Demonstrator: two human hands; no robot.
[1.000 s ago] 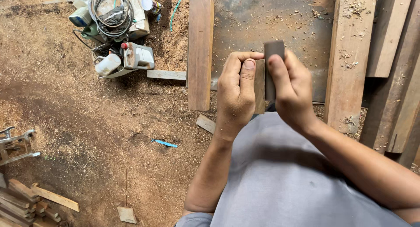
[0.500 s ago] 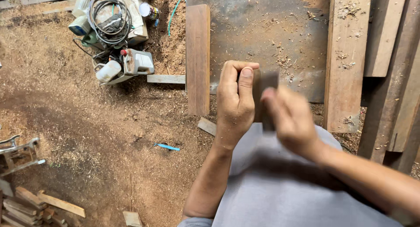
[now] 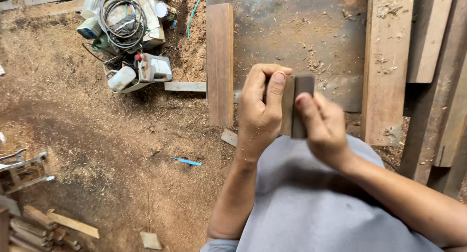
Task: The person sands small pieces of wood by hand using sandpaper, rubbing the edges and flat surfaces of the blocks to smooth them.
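My left hand (image 3: 261, 111) grips a small light wooden block (image 3: 287, 104), thumb along its near face. My right hand (image 3: 323, 128) presses a dark grey rectangular block (image 3: 302, 89) against the wooden block's right side, fingers wrapped over its lower end. Both hands are held above my lap, which is covered by grey cloth (image 3: 311, 203). The lower parts of both blocks are hidden by my fingers.
A wooden plank (image 3: 220, 62) lies on the sawdust floor to the left of a dusty grey sheet (image 3: 296, 28). More planks (image 3: 386, 67) lie at the right. Power tools and coiled cable (image 3: 124, 28) sit at the upper left. Wood offcuts (image 3: 48, 225) lie at the lower left.
My right hand slid down along the wooden block with the dark block, then came back up against it. The left hand stayed in place holding the wooden block.
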